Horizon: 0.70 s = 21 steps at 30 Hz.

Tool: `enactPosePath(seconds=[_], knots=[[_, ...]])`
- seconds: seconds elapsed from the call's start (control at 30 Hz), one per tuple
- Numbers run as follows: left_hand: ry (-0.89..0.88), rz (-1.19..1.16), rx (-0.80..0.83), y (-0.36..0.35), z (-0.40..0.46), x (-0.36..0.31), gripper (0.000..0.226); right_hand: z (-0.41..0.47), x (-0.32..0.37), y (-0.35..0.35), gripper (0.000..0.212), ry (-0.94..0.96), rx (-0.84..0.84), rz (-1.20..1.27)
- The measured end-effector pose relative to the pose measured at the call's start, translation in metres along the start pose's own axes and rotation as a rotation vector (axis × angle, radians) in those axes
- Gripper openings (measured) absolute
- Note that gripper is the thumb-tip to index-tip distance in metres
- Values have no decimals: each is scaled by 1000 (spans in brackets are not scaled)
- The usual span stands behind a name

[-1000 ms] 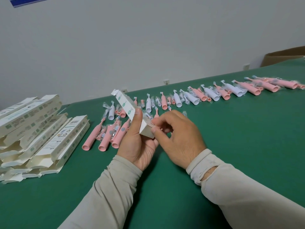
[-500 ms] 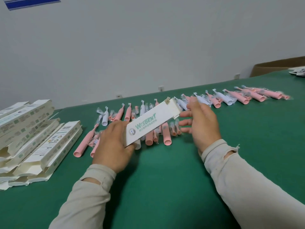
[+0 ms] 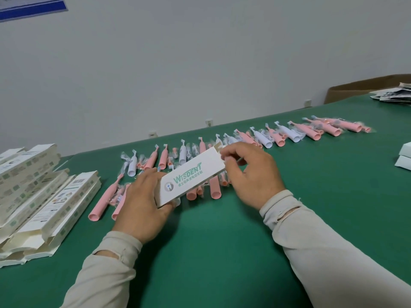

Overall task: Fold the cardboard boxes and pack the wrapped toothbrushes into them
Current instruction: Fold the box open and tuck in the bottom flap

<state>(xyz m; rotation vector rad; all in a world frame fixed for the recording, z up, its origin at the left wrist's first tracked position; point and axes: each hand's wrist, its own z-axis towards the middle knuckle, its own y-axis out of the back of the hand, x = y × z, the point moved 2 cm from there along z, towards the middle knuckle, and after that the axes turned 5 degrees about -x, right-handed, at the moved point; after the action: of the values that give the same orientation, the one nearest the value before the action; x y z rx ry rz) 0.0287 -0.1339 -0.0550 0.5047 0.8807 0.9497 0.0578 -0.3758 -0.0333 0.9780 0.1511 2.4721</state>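
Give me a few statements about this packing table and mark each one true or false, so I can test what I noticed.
1. Both hands hold one white box. True: the left hand grips the near end of the white box and the right hand pinches its far end.
2. The table is red. False: the table is green.
3. All the wrapped toothbrushes are pink. False: the wrapped toothbrushes are pink and white mixed.
4. A stack of folded boxes lies to the left of the hands. True.
5. The held box lies flat on the table. False: it is lifted above the toothbrushes, tilted.
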Motion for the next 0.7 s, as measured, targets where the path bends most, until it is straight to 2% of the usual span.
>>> enactPosePath(seconds=[0.07, 0.2, 0.27, 0.43, 0.57, 0.63, 0.7], knots=[[-21, -39, 13, 0, 1, -1, 53, 0, -6, -2, 23, -156, 68, 62], [7, -75, 33, -1, -1, 0, 50, 5, -8, -2, 42, -371, 207, 455], [28, -88, 37, 0, -1, 2, 50, 4, -8, -3, 49, -437, 294, 569], [59, -49, 74, 3, 0, 6, 72, 3, -13, -4, 55, -380, 440, 531], [35, 15, 112, 4, 7, 8, 72, 5, -11, -12, 56, -387, 592, 573], [47, 21, 33, 6, 11, 13, 67, 15, -17, -14, 49, -434, 508, 612], [113, 18, -124, 7, 11, 21, 64, 24, -34, -11, 35, -491, 250, 510]])
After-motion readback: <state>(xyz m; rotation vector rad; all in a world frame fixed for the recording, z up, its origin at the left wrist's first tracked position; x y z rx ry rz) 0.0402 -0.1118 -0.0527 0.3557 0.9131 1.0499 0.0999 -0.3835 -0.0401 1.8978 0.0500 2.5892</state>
